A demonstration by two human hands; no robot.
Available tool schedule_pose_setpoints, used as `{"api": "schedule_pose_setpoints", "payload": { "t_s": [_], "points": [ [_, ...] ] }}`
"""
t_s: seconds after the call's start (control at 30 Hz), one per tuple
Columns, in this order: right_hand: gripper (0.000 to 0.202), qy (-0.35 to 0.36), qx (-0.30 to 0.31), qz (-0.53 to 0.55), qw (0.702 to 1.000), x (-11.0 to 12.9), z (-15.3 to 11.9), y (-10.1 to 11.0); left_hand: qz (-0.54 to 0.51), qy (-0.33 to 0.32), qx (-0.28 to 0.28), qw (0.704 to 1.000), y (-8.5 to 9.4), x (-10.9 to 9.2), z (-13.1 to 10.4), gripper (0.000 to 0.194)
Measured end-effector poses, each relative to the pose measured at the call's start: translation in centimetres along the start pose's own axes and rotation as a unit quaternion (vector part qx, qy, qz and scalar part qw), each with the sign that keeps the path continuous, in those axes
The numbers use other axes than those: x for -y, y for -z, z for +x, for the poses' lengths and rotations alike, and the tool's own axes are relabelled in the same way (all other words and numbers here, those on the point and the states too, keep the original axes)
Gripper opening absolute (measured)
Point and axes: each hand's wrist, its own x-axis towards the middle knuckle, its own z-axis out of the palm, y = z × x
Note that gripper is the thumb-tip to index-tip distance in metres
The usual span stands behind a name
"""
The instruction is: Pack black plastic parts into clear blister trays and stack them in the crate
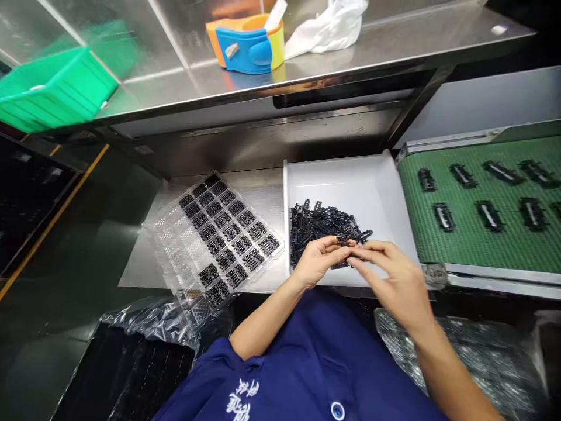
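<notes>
Both hands meet over the near edge of a white bin [372,181] that holds a heap of small black plastic parts [324,219]. My left hand [319,257] is closed, pinching a black plastic part [345,240] between thumb and fingers. From the right, my right hand [390,275] reaches to the same spot, its thumb and fingertips drawn together at the part. The fingers cover much of it. To the left lies a clear blister tray [175,234], tilted, with stacks of thin black parts in many of its pockets.
On the right a green conveyor belt [482,245] carries several black parts in two rows. A metal shelf [175,88] above holds a green bin [56,93], a blue and orange tape-like holder [249,47] and a white cloth [328,29]. Plastic-wrapped trays [473,356] lie below right.
</notes>
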Motion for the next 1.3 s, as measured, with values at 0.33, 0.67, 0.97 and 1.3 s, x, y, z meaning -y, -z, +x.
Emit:
{"api": "schedule_pose_setpoints", "payload": {
  "t_s": [0.33, 0.67, 0.97, 1.3],
  "points": [
    [0.032, -0.121, 0.0, -0.169, 0.978, -10.9, 4.5, 6.8, -0.087, 0.076, 0.059, 0.992, -1.3, -0.7, 3.4, 0.04],
    [0.027, 0.072, 0.076, -0.007, 0.995, -0.9, 3.8, 5.0, -0.13, 0.219, 0.17, 0.952, -1.7, -1.4, 3.8, 0.015],
    [0.07, -0.006, 0.104, 0.002, 0.995, -1.1, 3.0, 4.1, -0.085, 0.18, 0.167, 0.966, -1.2, -1.9, 3.6, 0.03],
    [0.069, -0.052, 0.176, 0.028, 0.983, -2.2, 4.5, 3.3, -0.103, 0.188, 0.153, 0.965, -0.5, -1.4, 4.8, 0.036]
  ]
}}
